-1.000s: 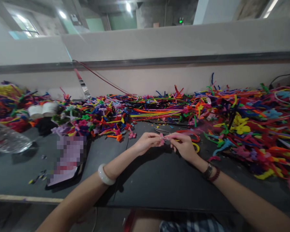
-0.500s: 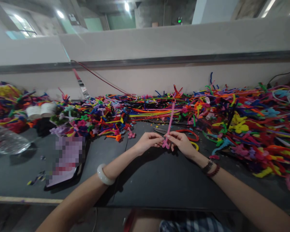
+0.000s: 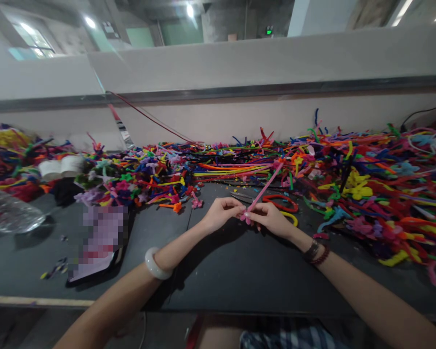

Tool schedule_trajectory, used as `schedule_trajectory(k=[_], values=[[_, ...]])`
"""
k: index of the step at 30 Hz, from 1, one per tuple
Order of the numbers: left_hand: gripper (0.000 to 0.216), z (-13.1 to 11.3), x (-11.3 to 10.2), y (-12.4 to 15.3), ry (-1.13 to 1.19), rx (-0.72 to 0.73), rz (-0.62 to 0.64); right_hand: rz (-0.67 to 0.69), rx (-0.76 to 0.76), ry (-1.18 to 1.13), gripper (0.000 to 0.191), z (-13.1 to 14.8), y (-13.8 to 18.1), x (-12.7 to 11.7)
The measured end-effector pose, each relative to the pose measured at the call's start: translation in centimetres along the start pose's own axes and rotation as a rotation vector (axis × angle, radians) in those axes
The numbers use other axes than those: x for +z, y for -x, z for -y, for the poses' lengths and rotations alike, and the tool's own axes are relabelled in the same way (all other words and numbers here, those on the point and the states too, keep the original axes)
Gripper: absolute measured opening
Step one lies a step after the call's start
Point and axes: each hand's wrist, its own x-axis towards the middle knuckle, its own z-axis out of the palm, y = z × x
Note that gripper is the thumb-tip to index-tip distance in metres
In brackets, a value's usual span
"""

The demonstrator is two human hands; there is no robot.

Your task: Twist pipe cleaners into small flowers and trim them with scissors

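Observation:
My left hand (image 3: pixel 221 212) and my right hand (image 3: pixel 271 218) meet over the dark table (image 3: pixel 225 271), fingertips pinched together on the lower end of a pink pipe cleaner (image 3: pixel 264 188). Its twisted end sits between my fingers and its long straight part points up and to the right. A pair of scissors (image 3: pixel 242 197) lies just beyond my hands. A red pipe cleaner loop (image 3: pixel 280 203) and a yellow one (image 3: pixel 293 219) lie by my right hand.
A deep heap of coloured pipe cleaners (image 3: pixel 366 184) runs along the back and right of the table. Small finished flower shapes (image 3: pixel 131 182) are piled at the left. A phone (image 3: pixel 101 242), white tape rolls (image 3: pixel 60 166) and a clear plastic bottle (image 3: pixel 10 213) lie at the left.
The pink pipe cleaner's long end swung from lying level between my hands to upright, then tilted to the right. My hands stayed in place, working the twisted end.

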Motion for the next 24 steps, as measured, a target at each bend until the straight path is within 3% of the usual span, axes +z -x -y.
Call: schedule_trajectory(k=[10, 15, 24], values=[[0.028, -0.25, -0.03, 0.47, -0.305, 0.101, 0.199, 0.012, 0.001, 0.022, 0.024, -0.1, 0.02, -0.14], [0.028, -0.44, 0.08, 0.74, -0.338, 0.147, 0.138, -0.082, -0.004, -0.032, 0.024, -0.19, -0.1, -0.09], [0.03, -0.34, -0.13, 0.47, -0.332, 0.137, 0.1, -0.092, -0.012, -0.17, 0.023, -0.51, -0.45, -0.48]])
